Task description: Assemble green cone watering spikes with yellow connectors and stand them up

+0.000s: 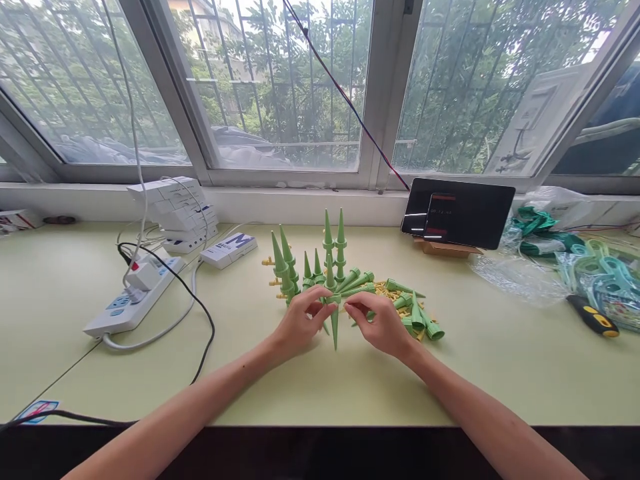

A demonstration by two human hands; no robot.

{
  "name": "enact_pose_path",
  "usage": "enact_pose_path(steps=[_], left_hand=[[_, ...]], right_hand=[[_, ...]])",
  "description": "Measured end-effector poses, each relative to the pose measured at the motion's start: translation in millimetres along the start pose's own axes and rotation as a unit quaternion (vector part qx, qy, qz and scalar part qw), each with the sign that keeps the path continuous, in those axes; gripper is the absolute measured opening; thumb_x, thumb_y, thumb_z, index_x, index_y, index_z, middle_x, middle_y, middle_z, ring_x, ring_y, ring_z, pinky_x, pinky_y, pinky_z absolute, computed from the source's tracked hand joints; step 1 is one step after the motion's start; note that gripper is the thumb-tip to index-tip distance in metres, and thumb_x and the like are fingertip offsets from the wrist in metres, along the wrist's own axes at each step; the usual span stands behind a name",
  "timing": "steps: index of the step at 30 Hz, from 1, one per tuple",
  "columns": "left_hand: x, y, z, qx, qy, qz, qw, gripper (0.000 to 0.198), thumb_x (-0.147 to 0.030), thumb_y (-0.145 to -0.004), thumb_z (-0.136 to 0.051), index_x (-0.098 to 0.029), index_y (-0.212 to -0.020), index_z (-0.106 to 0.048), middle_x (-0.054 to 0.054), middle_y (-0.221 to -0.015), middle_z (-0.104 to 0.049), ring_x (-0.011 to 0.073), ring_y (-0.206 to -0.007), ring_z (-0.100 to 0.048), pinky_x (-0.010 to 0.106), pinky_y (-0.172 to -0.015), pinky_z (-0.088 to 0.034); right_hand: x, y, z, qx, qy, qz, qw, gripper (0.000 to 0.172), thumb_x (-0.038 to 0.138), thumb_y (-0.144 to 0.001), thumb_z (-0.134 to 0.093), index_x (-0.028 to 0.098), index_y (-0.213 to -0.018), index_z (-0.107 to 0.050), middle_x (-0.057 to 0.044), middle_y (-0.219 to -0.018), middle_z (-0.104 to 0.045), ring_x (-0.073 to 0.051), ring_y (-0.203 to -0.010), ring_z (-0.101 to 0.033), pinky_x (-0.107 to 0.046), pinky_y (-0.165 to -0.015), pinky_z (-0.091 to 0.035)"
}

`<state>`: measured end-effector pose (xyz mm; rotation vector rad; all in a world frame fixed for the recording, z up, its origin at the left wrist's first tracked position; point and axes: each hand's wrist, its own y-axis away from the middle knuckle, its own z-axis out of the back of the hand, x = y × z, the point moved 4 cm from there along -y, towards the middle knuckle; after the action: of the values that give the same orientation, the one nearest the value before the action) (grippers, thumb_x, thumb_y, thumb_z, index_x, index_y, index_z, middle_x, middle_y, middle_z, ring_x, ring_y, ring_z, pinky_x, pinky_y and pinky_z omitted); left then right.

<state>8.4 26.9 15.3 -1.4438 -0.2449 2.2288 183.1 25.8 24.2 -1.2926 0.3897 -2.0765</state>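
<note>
At the near left corner of the table lies a sticker, with a dark cable running beside it along the near edge. Midway along that edge and set back from it, the left hand has its grip pinched on a green spike, tip pointing down. The right hand is just beside it, thumb and fingers drawn close; I cannot tell whether its grip closes on anything. Loose green spikes and yellow fittings lie beyond, toward the right edge, where a black-and-yellow handle rests. A power strip sits toward the left edge. Farther back stand green spike stacks; near the far edge are a white box and a tablet leaning back
</note>
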Motion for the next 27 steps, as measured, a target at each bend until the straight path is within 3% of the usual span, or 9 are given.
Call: enact_pose_path(steps=[6,11,21,27], left_hand=[[4.1,0.8,-1.0,0.024,0.078,0.052,0.995,0.021,-0.039,-0.094,-0.055,-0.018,-0.095,-0.056,-0.007,-0.055,-0.043,0.0073,-0.045,-0.049,0.018,-0.042,-0.042],[9.3,1.5,-0.5,0.023,0.083,0.065,0.994,0.024,-0.041,-0.094,-0.056,-0.017,-0.098,-0.057,-0.007,-0.049,-0.047,0.0082,-0.044,-0.049,0.017,-0.041,-0.040],[3.8,-2.3,-1.1,0.051,0.167,0.070,0.982,0.025,-0.039,-0.093,-0.058,-0.014,-0.098,-0.057,-0.002,-0.056,-0.060,0.0117,-0.045,-0.058,0.021,-0.042,-0.046],[0.0,-1.7,-0.4,0.065,0.188,0.096,0.975,0.022,-0.035,-0.091,-0.063,-0.015,-0.098,-0.058,0.000,-0.066,-0.064,0.0135,-0.055,-0.063,0.027,-0.057,-0.054]], right_hand=[[2.4,0.3,3.6,-0.023,-0.002,0.000,1.000,0.015,0.023,-0.093,-0.053,0.018,-0.084,-0.063,-0.003,-0.072,-0.064,-0.014,-0.062,-0.055,-0.026,-0.058,-0.046],[2.2,0.7,3.9,-0.037,-0.009,-0.001,0.999,0.015,0.024,-0.093,-0.053,0.018,-0.086,-0.064,-0.004,-0.075,-0.066,-0.015,-0.066,-0.058,-0.026,-0.060,-0.047],[1.3,-0.5,2.5,-0.038,-0.014,0.002,0.999,0.013,0.022,-0.093,-0.054,0.018,-0.088,-0.065,-0.005,-0.076,-0.067,-0.015,-0.066,-0.060,-0.025,-0.058,-0.048],[2.1,-0.8,2.2,-0.034,-0.007,0.015,0.999,0.012,0.021,-0.093,-0.054,0.018,-0.088,-0.065,-0.003,-0.075,-0.067,-0.013,-0.063,-0.057,-0.023,-0.056,-0.046]])
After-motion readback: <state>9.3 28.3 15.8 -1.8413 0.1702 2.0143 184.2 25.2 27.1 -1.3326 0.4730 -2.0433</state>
